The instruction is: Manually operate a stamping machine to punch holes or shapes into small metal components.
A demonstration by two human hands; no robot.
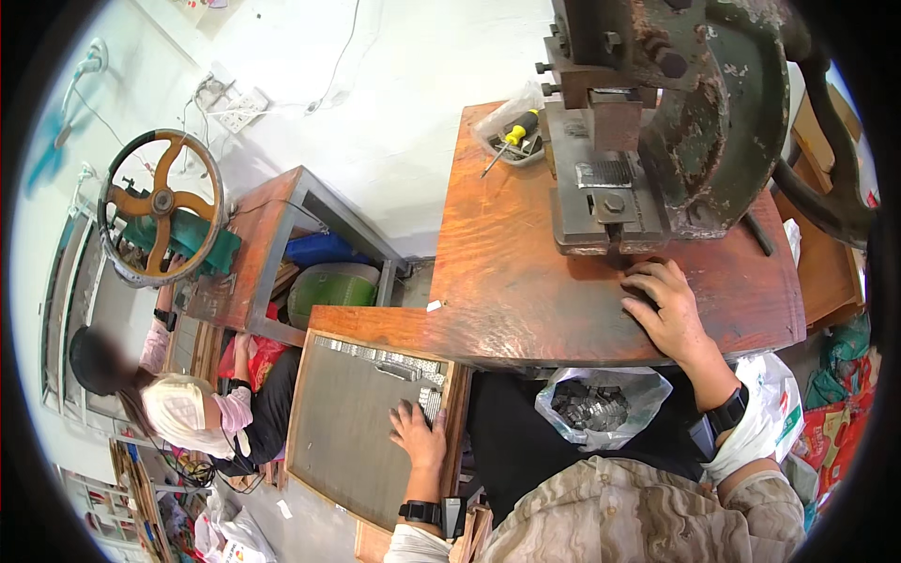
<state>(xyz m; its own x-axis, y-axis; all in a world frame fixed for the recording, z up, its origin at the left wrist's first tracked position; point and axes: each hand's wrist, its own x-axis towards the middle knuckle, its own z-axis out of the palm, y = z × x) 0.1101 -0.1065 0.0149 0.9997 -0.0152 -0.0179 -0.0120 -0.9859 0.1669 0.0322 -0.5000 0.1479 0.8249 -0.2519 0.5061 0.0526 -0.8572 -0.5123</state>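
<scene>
My left hand (pixel 419 439) reaches over a wood-framed tray (pixel 343 441), fingers spread at the end of a row of small silver metal pieces (pixel 430 402). More such pieces line the tray's far edge. On the wooden bench (pixel 526 300), my right hand (pixel 668 308) rests with bent fingers and the thumb apart, and I see nothing in it. Just beyond its fingertips stands a heavy dark hand press (pixel 723 122). A ridged silver metal piece (pixel 603 174) lies on the press bed, beneath the raised ram (pixel 616 122).
A plastic bag of dark metal pieces (pixel 591 405) sits at my lap. Behind the bench's left part, a plastic tub (pixel 526 145) holds a yellow-black screwdriver (pixel 518 131). Another person (pixel 192 408) works at the left, near a large handwheel (pixel 161 202). Bags (pixel 826 441) crowd the right.
</scene>
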